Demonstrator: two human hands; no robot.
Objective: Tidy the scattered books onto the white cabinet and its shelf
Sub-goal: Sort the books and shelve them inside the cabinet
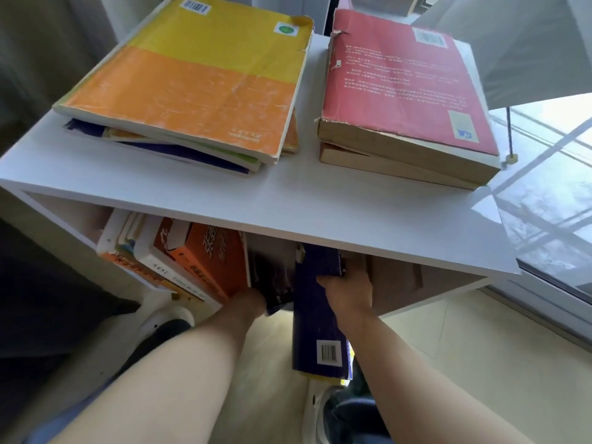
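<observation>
Right hand (347, 283) grips navy book (315, 318), 6 o'clock under cabinet (288, 193). Left hand (248, 303) against dark book (272, 270), grip unclear.

A: Where are the arms?
B: Both bare arms reach forward, side by side.
A: And the grips?
B: Right grip (349, 290) pinches a dark blue book (315, 322), thumb in front. Left grip (248, 302) is low; its fingers are hidden
</observation>
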